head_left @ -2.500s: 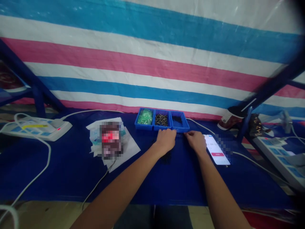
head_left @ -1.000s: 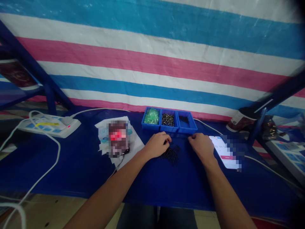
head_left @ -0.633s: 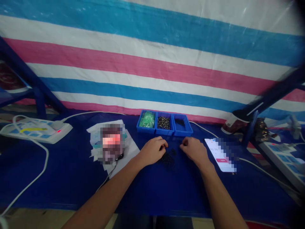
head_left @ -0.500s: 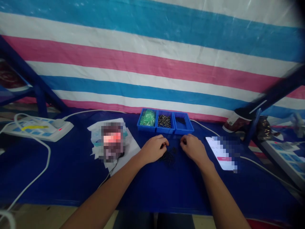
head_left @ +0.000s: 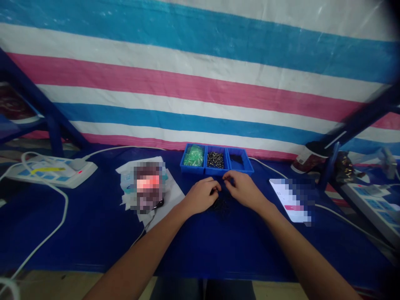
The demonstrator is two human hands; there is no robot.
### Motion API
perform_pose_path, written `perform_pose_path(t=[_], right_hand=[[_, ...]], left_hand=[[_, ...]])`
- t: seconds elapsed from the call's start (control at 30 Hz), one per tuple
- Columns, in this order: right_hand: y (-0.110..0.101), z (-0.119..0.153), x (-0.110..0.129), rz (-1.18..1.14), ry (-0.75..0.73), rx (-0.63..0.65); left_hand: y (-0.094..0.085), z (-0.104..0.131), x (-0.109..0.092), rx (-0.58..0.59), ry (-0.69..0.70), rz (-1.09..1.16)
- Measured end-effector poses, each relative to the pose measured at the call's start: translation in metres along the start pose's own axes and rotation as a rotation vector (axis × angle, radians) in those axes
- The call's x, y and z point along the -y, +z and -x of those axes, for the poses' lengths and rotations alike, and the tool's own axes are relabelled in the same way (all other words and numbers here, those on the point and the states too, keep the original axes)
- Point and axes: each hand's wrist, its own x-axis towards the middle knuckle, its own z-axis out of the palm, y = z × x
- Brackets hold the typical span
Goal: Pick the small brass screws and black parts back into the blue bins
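My left hand (head_left: 201,195) rests at the edge of a loose pile of small black parts (head_left: 221,207), its fingers curled in a pinch. Anything between those fingertips is too small to make out. Just in front of the bins, my right hand (head_left: 243,189) has its thumb and fingers drawn together near my left fingertips, with a small gap between the hands. What it holds, if anything, cannot be seen. Behind stand three joined blue bins: one with green pieces (head_left: 193,156), one with small metal parts (head_left: 215,159), and one with dark contents (head_left: 236,161).
Left of my arm, a blurred-out item lies on a white packet (head_left: 126,187) and paper (head_left: 175,187). To the right lies a lit phone (head_left: 286,200), with a lidded cup (head_left: 308,158) behind it. Power strips (head_left: 73,177) with white cables sit on both sides.
My right hand has moved left, from the right of the black pile to close by my left fingertips. My left hand stays in almost the same place.
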Motion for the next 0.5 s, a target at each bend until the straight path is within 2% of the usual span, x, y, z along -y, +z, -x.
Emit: perform_pose_path(t=[0.17, 0.37, 0.5], right_hand=[[0.016, 0.001, -0.007, -0.356, 0.192, -0.081], [0.018, 0.011, -0.012, -0.453, 0.289, -0.262], [0.017, 0.014, -0.017, -0.577, 0.362, -0.286]], left_hand=[[-0.003, -0.001, -0.003, -0.013, 0.01, 0.004], [-0.004, -0.003, -0.001, -0.035, -0.021, 0.016], [-0.003, -0.003, 0.001, -0.029, -0.024, 0.017]])
